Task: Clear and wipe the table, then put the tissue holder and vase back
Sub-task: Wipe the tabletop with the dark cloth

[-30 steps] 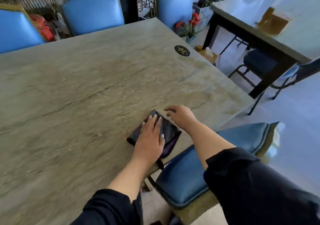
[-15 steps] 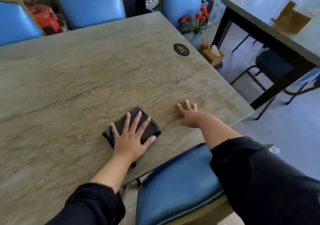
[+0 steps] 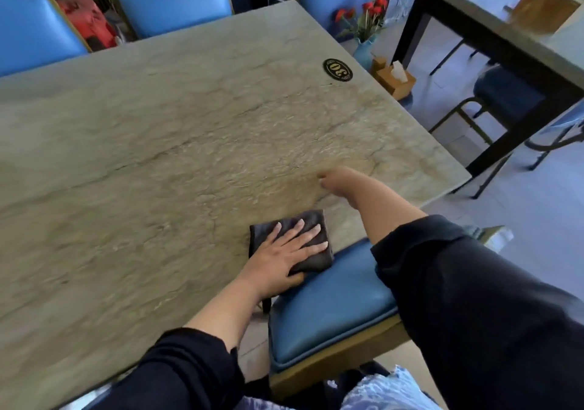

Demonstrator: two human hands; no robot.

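Left hand [image 3: 281, 256] flat, fingers spread, pressing folded dark cloth [image 3: 311, 242] at near table [image 3: 158, 157] edge for wiping. Right hand [image 3: 343, 180] bracing; grip indeterminate. Vase [image 3: 364, 50] and tissue holder [image 3: 395, 78] parked on floor, clear of wiping.

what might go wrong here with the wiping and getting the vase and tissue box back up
1. The cloth under the left hand sits at the near table edge, above the blue chair seat; one more pull may drag it off.
2. The vase with red flowers and the tissue holder stand on the floor past the far edge, close together; reaching for one may tip the other.
3. The right hand is blurred, so its grip is unclear.
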